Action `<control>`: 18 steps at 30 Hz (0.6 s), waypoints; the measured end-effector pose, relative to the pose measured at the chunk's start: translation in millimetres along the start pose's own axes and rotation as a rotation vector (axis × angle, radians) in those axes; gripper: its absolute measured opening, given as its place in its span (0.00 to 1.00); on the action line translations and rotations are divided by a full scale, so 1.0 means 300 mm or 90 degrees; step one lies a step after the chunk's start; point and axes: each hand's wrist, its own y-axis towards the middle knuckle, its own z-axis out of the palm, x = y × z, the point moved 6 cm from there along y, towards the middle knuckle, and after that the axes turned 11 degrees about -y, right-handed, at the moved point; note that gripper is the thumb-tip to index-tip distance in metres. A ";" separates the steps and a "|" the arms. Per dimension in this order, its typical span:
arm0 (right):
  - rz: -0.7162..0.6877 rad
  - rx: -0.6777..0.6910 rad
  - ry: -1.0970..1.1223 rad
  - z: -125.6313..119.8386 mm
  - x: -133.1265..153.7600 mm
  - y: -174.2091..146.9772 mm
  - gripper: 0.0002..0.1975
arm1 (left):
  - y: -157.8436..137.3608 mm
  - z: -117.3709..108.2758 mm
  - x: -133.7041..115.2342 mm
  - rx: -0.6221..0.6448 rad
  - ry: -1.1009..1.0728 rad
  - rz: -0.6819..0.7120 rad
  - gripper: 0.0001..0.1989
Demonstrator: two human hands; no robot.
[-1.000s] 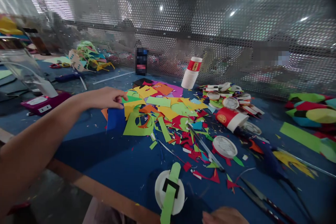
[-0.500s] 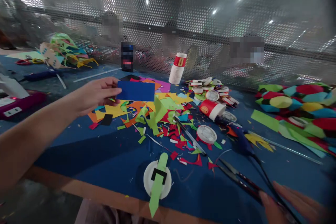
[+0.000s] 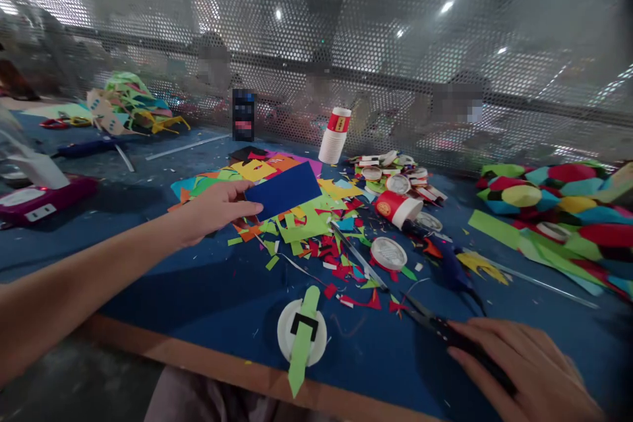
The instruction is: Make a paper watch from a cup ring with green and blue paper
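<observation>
My left hand (image 3: 222,208) pinches the left corner of a dark blue paper rectangle (image 3: 287,190), held above a heap of coloured paper scraps (image 3: 306,227). At the lower right, my right hand (image 3: 524,359) has its fingers and thumb around the black handles of a pair of scissors (image 3: 438,326). The scissor blades point to the upper left, low over the table. Near the front edge lies a white round cup piece (image 3: 284,336) crossed by a green pointed strip (image 3: 301,362) with a black square buckle shape on it.
A stack of paper cups (image 3: 333,145) and a phone (image 3: 244,115) stand at the back. A red cup (image 3: 395,208) lies on its side near a blue glue gun (image 3: 452,264). Colourful paper pieces (image 3: 564,194) lie right; a purple power strip (image 3: 54,198) lies left.
My left hand has moved right and slightly down, tilting the blue paper. My right hand has come further into view and closed around the scissors' handles.
</observation>
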 end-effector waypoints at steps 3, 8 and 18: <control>0.015 0.004 0.045 -0.009 0.047 0.041 0.17 | -0.022 0.018 -0.015 0.001 -0.011 0.027 0.23; 0.073 0.053 0.167 -0.054 0.120 0.067 0.12 | -0.046 0.069 -0.007 0.056 -0.043 0.027 0.21; 0.278 0.132 0.504 -0.197 0.310 0.416 0.29 | -0.051 0.133 0.047 0.144 -0.065 0.034 0.24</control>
